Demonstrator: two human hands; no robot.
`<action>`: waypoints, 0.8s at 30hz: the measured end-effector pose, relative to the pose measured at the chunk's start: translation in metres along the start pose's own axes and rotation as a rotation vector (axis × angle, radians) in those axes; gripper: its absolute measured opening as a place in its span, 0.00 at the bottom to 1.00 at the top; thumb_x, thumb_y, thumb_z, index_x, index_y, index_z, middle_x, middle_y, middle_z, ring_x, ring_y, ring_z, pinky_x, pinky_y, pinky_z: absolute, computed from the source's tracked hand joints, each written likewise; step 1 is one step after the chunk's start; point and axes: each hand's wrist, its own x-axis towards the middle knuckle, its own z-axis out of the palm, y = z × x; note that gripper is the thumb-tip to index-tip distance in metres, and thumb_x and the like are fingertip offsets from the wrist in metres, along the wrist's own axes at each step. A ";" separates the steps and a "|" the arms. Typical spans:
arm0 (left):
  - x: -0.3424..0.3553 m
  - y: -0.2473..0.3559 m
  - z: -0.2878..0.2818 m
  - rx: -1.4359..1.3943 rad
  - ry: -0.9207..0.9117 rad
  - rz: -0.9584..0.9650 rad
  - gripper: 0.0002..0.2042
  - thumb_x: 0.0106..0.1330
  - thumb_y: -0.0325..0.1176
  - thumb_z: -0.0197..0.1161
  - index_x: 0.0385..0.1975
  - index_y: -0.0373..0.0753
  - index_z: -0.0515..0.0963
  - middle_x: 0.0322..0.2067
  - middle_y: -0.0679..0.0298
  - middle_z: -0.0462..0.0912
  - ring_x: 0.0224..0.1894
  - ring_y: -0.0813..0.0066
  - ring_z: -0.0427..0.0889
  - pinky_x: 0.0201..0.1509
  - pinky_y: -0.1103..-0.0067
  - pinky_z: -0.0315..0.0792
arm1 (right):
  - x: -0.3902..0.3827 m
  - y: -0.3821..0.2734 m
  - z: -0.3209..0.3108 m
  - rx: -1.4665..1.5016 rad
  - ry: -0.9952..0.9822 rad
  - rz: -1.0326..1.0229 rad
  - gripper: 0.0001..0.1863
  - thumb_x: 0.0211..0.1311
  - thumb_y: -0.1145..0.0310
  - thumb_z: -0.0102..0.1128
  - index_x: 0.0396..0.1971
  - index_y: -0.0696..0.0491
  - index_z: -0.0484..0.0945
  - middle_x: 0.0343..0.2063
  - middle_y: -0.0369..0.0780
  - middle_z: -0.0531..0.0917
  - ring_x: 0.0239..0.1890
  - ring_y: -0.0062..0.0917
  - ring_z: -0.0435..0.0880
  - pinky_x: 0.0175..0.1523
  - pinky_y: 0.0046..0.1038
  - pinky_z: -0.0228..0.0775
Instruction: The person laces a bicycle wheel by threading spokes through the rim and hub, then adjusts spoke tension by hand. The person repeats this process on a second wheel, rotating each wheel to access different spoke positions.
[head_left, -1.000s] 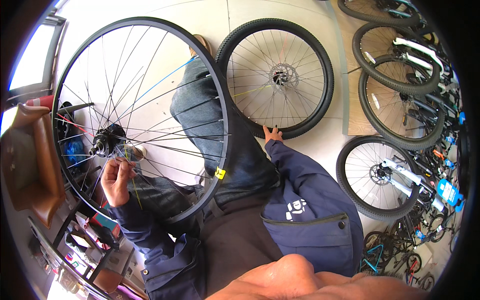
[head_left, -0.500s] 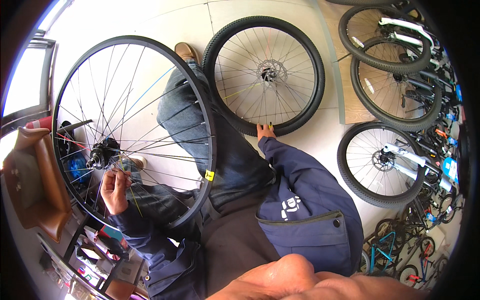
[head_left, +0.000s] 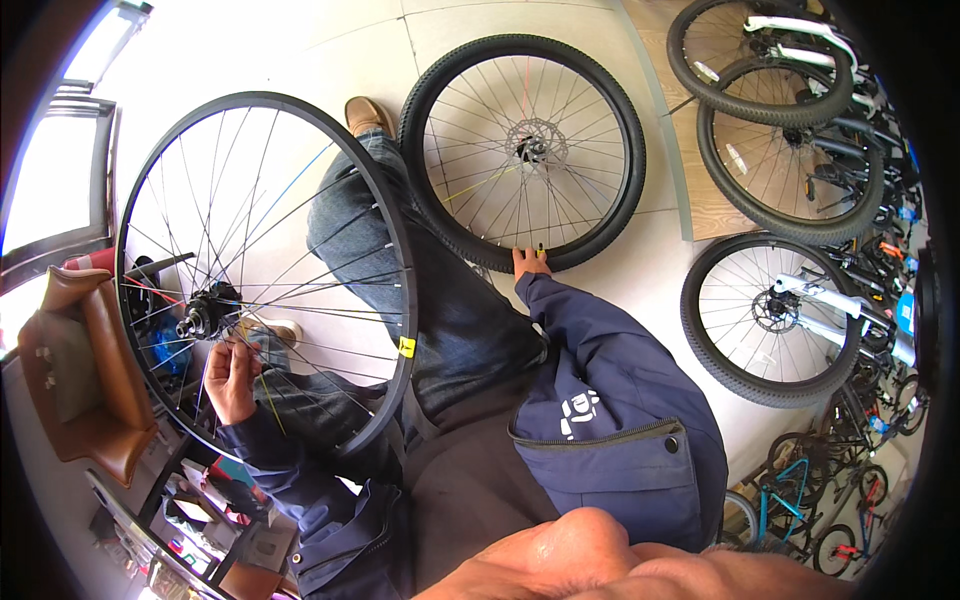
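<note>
A bare bicycle rim with spokes and a dark hub, a wheel without a tyre (head_left: 407,290), leans over my left leg. Just below its hub (head_left: 210,310), my left hand (head_left: 231,382) is closed, thumb and fingertips pinched on a spoke beside a yellow-green one. A yellow sticker (head_left: 406,346) marks the rim's right side. Farther off to the right, a second wheel (head_left: 638,150) wears a black knobbly tyre and a disc rotor (head_left: 537,150). My right hand (head_left: 531,263) grips its near edge beside a small yellow-and-black piece; the finger undersides are hidden.
Several bicycles with white forks (head_left: 815,295) crowd the right side. A brown leather chair (head_left: 118,380) stands at the left, with a cluttered shelf (head_left: 230,530) nearer me. My shoe (head_left: 366,113) rests on the pale floor between the wheels.
The bare wheel's top edge sits lower and its right edge farther left in view. The background has shifted slightly too. Both hands keep their holds.
</note>
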 end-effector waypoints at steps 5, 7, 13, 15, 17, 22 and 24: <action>0.002 -0.002 -0.002 -0.021 -0.023 0.018 0.07 0.83 0.33 0.66 0.44 0.36 0.81 0.40 0.59 0.90 0.28 0.86 0.77 0.34 0.86 0.68 | 0.000 0.002 0.002 0.015 0.047 -0.027 0.31 0.78 0.67 0.58 0.79 0.41 0.69 0.72 0.44 0.74 0.74 0.57 0.70 0.74 0.47 0.75; 0.003 -0.003 -0.003 -0.032 -0.031 0.022 0.06 0.84 0.32 0.66 0.44 0.36 0.81 0.41 0.59 0.89 0.28 0.86 0.76 0.33 0.86 0.68 | 0.001 0.002 0.003 0.020 0.057 -0.030 0.30 0.79 0.66 0.57 0.79 0.40 0.69 0.72 0.44 0.74 0.74 0.57 0.70 0.74 0.47 0.75; 0.006 -0.007 -0.009 -0.046 -0.029 -0.001 0.06 0.84 0.32 0.66 0.44 0.37 0.80 0.42 0.60 0.89 0.29 0.86 0.76 0.33 0.87 0.67 | 0.000 0.002 0.003 0.058 0.071 -0.030 0.28 0.81 0.65 0.54 0.78 0.38 0.70 0.72 0.43 0.74 0.75 0.58 0.69 0.74 0.47 0.75; 0.007 -0.007 -0.010 -0.079 -0.044 -0.008 0.06 0.83 0.31 0.66 0.44 0.37 0.80 0.42 0.60 0.88 0.29 0.86 0.76 0.33 0.87 0.66 | -0.002 0.001 0.003 0.054 0.050 -0.021 0.28 0.81 0.66 0.54 0.78 0.37 0.71 0.72 0.43 0.73 0.75 0.58 0.68 0.74 0.47 0.75; 0.008 -0.006 -0.007 -0.054 -0.038 0.000 0.05 0.83 0.31 0.66 0.44 0.37 0.81 0.42 0.60 0.89 0.29 0.85 0.76 0.32 0.88 0.66 | -0.003 0.001 0.004 0.086 0.075 -0.028 0.28 0.81 0.66 0.54 0.77 0.37 0.71 0.72 0.43 0.73 0.76 0.58 0.68 0.74 0.48 0.75; 0.004 0.009 0.006 0.037 0.028 -0.053 0.08 0.82 0.34 0.68 0.44 0.35 0.82 0.38 0.62 0.90 0.29 0.85 0.76 0.32 0.86 0.66 | 0.001 0.006 0.017 0.041 0.146 -0.084 0.25 0.80 0.63 0.51 0.73 0.39 0.75 0.68 0.45 0.77 0.74 0.59 0.70 0.75 0.53 0.71; 0.000 0.015 0.013 0.150 0.063 -0.079 0.10 0.81 0.35 0.67 0.42 0.34 0.84 0.35 0.64 0.89 0.29 0.84 0.77 0.34 0.84 0.69 | 0.007 0.008 0.021 -0.022 0.165 -0.134 0.24 0.79 0.61 0.51 0.71 0.39 0.76 0.64 0.48 0.80 0.68 0.58 0.75 0.73 0.56 0.70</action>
